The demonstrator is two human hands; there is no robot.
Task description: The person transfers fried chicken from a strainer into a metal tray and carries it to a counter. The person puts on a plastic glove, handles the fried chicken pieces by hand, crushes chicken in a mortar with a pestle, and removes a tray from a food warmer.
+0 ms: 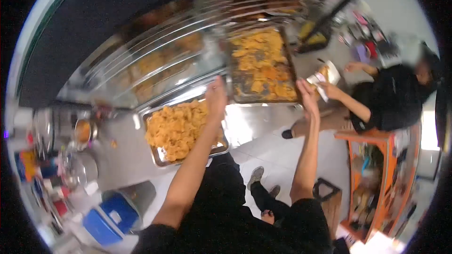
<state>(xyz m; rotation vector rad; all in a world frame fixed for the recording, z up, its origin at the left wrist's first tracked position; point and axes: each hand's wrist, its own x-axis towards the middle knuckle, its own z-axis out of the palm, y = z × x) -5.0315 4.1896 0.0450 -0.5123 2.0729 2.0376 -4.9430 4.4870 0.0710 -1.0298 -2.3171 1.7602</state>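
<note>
A dark metal baking tray (238, 95) with flat orange-brown fried pieces (261, 61) lies ahead of me at the glass-fronted case. My left hand (216, 98) is at its left edge, fingers closed and somewhat blurred. At the tray's near right corner is my right hand (308, 98), fingers closed along the rim; their undersides are hidden. Below my left forearm, a second metal tray (163, 162) stands on the counter, heaped with golden fried pieces (174, 129). The forearm partly covers that heap.
At right, a co-worker (393, 94) holds food in white paper (332, 75). An orange shelf (367, 136) stands below. Pots (82, 167) and a bowl of orange food (84, 131) sit at left, above a blue bin (110, 218). Another person's shoe (255, 176) shows on the floor.
</note>
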